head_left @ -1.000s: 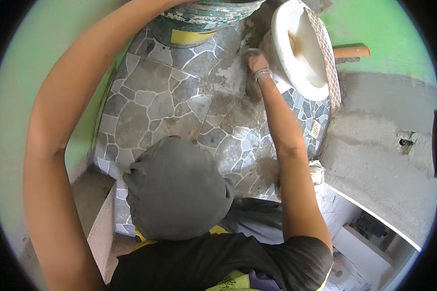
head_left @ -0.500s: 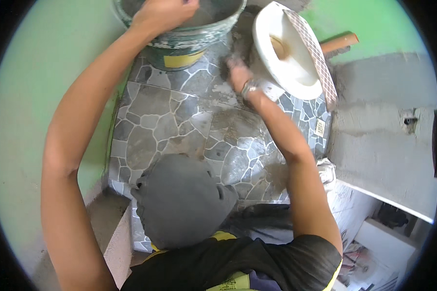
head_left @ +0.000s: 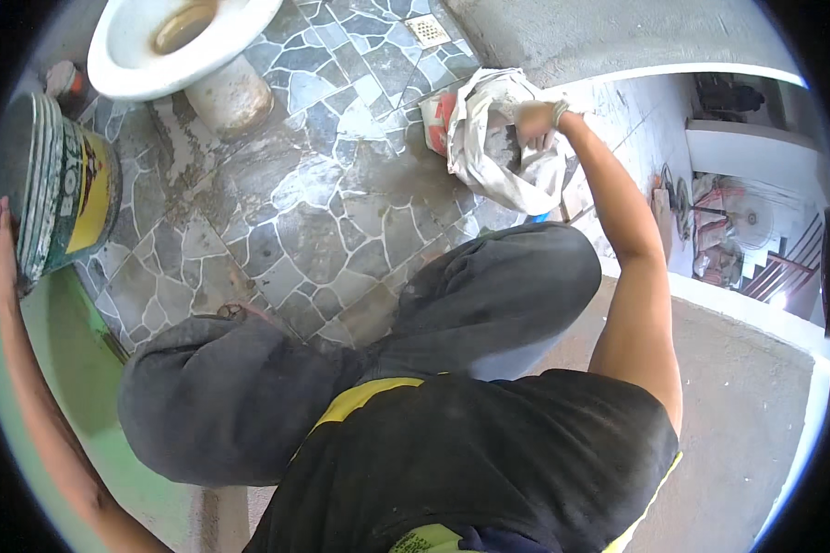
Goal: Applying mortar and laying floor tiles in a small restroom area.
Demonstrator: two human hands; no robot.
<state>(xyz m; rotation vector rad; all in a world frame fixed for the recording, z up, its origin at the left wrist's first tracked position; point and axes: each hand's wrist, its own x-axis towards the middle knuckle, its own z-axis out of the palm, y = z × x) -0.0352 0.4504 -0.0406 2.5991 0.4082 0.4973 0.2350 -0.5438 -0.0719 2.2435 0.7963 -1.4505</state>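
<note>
At the far left, my left hand (head_left: 0,247) is closed at the near rim of a green bucket (head_left: 53,207) with a yellow label; part of the grip is hidden. My right arm reaches out to the right. My right hand (head_left: 533,123), blurred by motion, is at the mouth of a crumpled white sack (head_left: 516,189) with its top rolled open. Grey powdery material (head_left: 502,147) shows inside the sack. Whether the right hand holds any of it cannot be seen.
A white toilet bowl (head_left: 120,69) on a stained pedestal (head_left: 231,97) stands at the upper left. Grey stone-patterned tiles (head_left: 327,240) cover the floor, with a square drain cover (head_left: 427,31) near the wall. A raised white ledge (head_left: 756,318) runs along the right.
My view has swung right and down. My right hand has gone from the floor beside the toilet to the sack. My left hand has moved from inside the bucket to its near rim.
</note>
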